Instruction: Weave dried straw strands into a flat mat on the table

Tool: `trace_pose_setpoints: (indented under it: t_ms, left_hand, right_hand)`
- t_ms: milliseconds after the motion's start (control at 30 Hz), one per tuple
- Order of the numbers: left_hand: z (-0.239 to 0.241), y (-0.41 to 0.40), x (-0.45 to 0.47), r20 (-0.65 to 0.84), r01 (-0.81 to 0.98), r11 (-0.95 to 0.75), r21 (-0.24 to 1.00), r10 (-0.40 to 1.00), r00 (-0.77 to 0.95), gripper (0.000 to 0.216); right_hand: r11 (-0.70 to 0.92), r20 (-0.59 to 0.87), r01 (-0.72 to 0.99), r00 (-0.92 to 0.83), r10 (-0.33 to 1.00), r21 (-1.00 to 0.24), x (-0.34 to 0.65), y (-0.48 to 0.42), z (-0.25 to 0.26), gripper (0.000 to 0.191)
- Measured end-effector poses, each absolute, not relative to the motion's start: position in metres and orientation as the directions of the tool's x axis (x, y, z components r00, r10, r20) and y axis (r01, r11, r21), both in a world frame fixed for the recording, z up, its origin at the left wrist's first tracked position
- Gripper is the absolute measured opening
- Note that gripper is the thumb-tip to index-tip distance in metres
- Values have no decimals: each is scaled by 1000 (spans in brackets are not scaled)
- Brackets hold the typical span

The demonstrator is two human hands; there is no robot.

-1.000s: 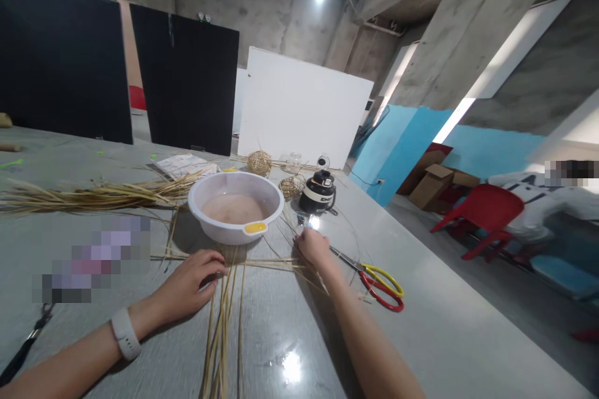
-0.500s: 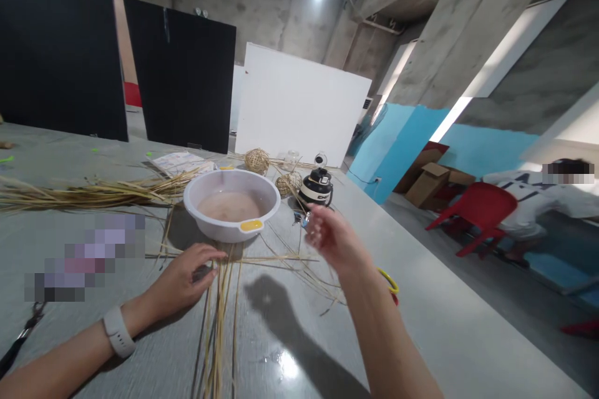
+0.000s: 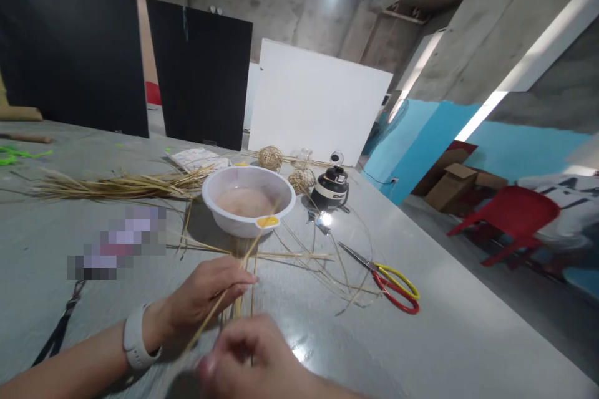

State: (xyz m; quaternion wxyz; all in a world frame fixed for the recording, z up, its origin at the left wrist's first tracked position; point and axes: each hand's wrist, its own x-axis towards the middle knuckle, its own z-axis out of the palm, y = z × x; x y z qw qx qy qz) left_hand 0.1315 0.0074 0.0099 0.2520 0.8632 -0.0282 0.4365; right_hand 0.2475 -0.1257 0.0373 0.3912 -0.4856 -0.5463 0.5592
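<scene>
My left hand (image 3: 210,290), with a pale watch band at the wrist, is closed on a thin rattan strip (image 3: 213,313). That strip slants from in front of the basin down towards the lower left. Low in the view, my right hand (image 3: 259,355) is blurred, its fingers curled near the same strip; whether anything is in them I cannot make out. Beneath both hands lie more strips (image 3: 253,299) on the grey table (image 3: 449,330). A white basin (image 3: 224,215) with yellow grips, holding cloudy water, stands just beyond my left hand.
Scissors (image 3: 374,268) with red and yellow handles lie right. A black jug (image 3: 330,190) and woven balls (image 3: 270,158) stand behind. A strip bundle (image 3: 126,187) and a pixelated object (image 3: 121,243) lie left. A person (image 3: 568,199) sits beyond a red chair (image 3: 510,215).
My right hand has come down and left from near the jug to beside my left hand. My left hand has lifted slightly and now holds a strip. The scissors have come into full view.
</scene>
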Motion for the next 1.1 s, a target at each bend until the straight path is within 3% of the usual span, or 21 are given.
trace_pose_setpoints:
  t_ms: [33, 100, 167, 233, 333, 433, 533, 667, 767, 833, 900, 1100]
  left_hand:
    - [15, 5, 130, 799, -295, -872, 391, 162, 580, 26]
    - [28, 1, 125, 812, -331, -872, 361, 119, 571, 30]
    - [41, -3, 119, 800, -374, -870, 322, 39, 599, 33]
    - [53, -8, 114, 779, -407, -868, 283, -40, 626, 33]
    - [62, -14, 109, 751, -453, -849, 270, -109, 651, 35]
    - [57, -14, 109, 754, -438, -844, 310, -63, 654, 35]
    - [44, -8, 111, 797, -398, -839, 372, 69, 600, 37]
    - [30, 0, 116, 743, -291, -821, 491, 220, 632, 41]
    - [22, 4, 122, 531, -89, -753, 652, 369, 763, 35]
    - [15, 7, 127, 368, 54, -680, 732, 460, 808, 46]
    - [5, 12, 131, 301, 121, -673, 730, 474, 827, 52]
    - [-15, 20, 135, 321, 103, -834, 542, 318, 892, 26]
  right_hand:
    - [106, 81, 268, -102, 991, -958, 258, -126, 47, 30]
    - [449, 520, 574, -46, 853, -685, 280, -125, 67, 14]
    - [524, 746, 763, -83, 661, -378, 300, -120, 81, 25]
    - [480, 820, 855, -127, 558, -194, 314, -115, 89, 29]
    - [477, 719, 855, -201, 665, -202, 326, -109, 94, 21]
    - [483, 428, 736, -286, 857, -475, 331, -109, 99, 29]
    - [391, 226, 610, -333, 916, -688, 329, -112, 102, 27]
    - [220, 106, 655, -209, 972, -723, 333, -107, 99, 22]
    - [33, -83, 648, -148, 985, -761, 354, -96, 92, 22]
    - [-66, -181, 686, -96, 979, -725, 375, -90, 88, 23]
    - [-127, -239, 718, -56, 970, -685, 398, -87, 85, 28]
    - [-190, -239, 669, 19, 971, -719, 444, -87, 83, 52]
